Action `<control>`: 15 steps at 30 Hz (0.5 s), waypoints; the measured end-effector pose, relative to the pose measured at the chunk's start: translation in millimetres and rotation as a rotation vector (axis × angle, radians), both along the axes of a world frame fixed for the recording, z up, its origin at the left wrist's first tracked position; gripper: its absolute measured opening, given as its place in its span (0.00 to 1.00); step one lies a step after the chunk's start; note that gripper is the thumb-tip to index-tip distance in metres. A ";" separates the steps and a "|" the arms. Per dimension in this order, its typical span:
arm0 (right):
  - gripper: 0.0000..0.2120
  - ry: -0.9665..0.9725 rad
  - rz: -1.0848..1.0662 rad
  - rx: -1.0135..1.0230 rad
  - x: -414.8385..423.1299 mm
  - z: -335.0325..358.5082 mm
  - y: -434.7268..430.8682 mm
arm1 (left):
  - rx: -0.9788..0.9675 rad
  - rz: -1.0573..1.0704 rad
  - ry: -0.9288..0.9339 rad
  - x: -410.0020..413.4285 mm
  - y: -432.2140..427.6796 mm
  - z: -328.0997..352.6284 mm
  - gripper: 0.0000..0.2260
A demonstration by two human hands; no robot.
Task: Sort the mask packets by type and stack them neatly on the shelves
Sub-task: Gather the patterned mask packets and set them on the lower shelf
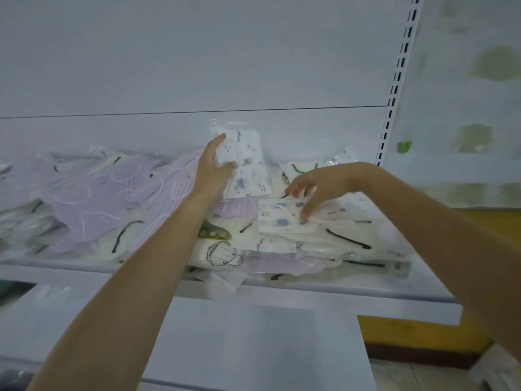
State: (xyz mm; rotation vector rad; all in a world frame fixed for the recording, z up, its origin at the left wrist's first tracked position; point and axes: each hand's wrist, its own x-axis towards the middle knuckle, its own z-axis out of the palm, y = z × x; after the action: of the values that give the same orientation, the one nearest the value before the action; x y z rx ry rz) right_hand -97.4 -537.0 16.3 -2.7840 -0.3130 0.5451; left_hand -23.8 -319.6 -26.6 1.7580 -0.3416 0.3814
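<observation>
A jumbled heap of clear mask packets covers the white shelf [338, 292]. Purple masks [93, 201] lie at the left, cream masks with black ear loops [346, 238] at the right and front. My left hand [211, 170] holds upright a few white packets with blue cartoon prints [245, 165], thumb in front, fingers behind. My right hand [313, 190] reaches down with spread fingers and touches another printed packet [282, 218] lying flat on the heap. A white packet with a drawn mask outline [222, 253] lies near the shelf's front.
The white back panel [197, 66] rises behind the shelf, with a slotted upright [394, 88] at the right. A lower white shelf [253, 342] juts out below. Yellow flooring [417, 331] and a curtain with green blotches [479, 80] are at the right.
</observation>
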 end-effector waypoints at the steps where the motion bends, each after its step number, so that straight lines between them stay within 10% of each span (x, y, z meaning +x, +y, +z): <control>1: 0.32 -0.039 -0.004 -0.013 0.0 -3.4 1.1 | 0.003 0.026 0.007 1.4 0.8 -0.8 0.24; 15: 0.08 -0.348 -0.295 0.666 19.0 -11.7 -11.3 | 0.052 0.269 -0.036 -2.8 14.9 6.3 0.20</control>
State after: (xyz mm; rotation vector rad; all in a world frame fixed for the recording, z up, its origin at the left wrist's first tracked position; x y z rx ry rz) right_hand -78.4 -548.2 4.6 -2.1952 -0.1150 -0.1124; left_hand -26.7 -304.7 -20.3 1.8550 -0.1405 0.6013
